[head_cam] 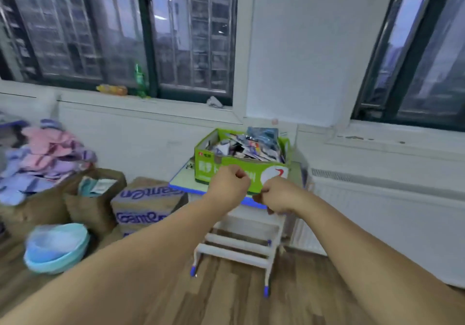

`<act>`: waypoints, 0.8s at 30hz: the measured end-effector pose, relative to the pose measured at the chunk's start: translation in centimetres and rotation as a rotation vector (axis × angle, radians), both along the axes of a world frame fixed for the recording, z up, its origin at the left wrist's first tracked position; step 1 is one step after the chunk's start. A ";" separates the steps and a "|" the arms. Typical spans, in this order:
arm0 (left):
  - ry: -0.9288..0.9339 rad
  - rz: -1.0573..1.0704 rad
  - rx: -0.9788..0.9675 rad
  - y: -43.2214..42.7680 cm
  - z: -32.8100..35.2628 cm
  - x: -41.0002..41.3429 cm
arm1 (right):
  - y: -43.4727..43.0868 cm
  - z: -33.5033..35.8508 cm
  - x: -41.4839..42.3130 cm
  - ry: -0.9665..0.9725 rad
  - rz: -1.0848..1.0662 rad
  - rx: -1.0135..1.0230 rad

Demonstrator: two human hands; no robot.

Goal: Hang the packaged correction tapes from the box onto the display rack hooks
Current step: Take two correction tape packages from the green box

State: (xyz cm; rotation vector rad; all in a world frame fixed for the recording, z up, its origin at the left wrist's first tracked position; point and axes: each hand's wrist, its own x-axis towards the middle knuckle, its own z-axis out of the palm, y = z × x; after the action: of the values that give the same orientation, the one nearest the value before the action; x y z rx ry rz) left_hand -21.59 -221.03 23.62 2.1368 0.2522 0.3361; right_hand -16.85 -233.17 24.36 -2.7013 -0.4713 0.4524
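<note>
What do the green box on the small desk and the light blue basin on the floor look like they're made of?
The green box looks like printed cardboard with a fairly matte finish; its cut inner edge seems to show raw brown board. The light blue basin looks like smooth moulded plastic with a faint sheen and a thin rounded rim, perhaps slightly translucent, though the blur leaves that open.

We found the green box open-topped, free from above; cardboard cartons crowded left of the desk, a radiator right.
</note>
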 end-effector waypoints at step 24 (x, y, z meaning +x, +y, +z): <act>0.207 -0.059 -0.036 21.2 -3.3 37.9 | 14.0 -6.4 40.7 0.010 -0.232 -0.127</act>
State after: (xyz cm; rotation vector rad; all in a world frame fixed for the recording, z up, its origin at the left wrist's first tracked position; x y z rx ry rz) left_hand 16.32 -199.83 20.33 2.1397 0.3111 0.0749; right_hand 23.88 -219.17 17.95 -2.8282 -0.1265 0.4425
